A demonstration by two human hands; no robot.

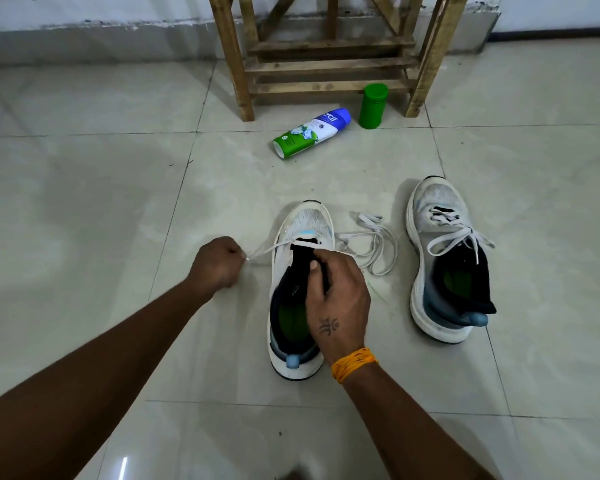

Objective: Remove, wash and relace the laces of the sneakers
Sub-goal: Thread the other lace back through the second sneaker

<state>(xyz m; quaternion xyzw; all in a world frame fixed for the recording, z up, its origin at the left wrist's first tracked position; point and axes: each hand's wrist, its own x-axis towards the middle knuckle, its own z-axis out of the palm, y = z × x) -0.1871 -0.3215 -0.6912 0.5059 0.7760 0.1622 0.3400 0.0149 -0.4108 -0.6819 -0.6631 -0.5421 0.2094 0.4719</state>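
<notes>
One end of the white lace (269,250) is pinched in the curled left hand (219,263), while the near sneaker (293,271) is gripped at its tongue by the right hand (338,299), whose fingertips are hidden.

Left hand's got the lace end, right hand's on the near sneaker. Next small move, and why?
Probably keep pulling the white flat lace out to the left with the left hand, since it seems threaded only through the front eyelets of the near white mesh sneaker, which the right hand grips at the black tongue. Its other end lies loose on the tiled floor.
</notes>
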